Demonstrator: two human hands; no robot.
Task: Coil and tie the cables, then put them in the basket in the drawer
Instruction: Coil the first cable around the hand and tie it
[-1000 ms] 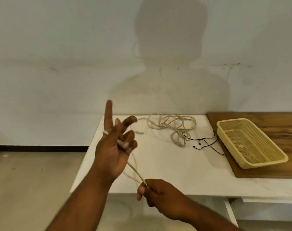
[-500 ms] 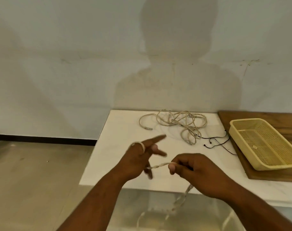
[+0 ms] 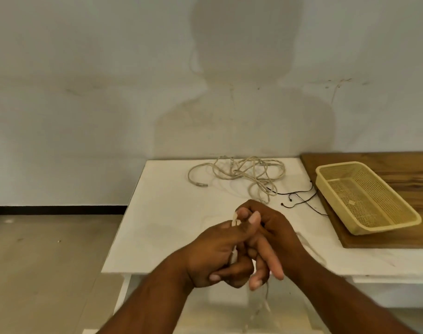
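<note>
My left hand (image 3: 212,251) and my right hand (image 3: 273,235) meet over the front edge of the white table (image 3: 162,213). Both are closed on a thin beige cable (image 3: 235,221). A short piece shows between my fingertips, another at my left palm, and a blurred length hangs below the hands. A tangled beige cable (image 3: 239,173) lies loose at the table's back. A thin black earphone cable (image 3: 299,201) lies to its right. The empty yellow mesh basket (image 3: 345,225) rests on a wooden board at the right. No drawer is visible.
The wooden board (image 3: 398,169) covers the table's right end and runs out of view. A grey wall stands right behind the table. Bare floor (image 3: 49,261) lies to the left.
My left hand dropped from a raised, pointing pose and closed. My right hand came up to meet it, so both hands now clasp together around the cable.
</note>
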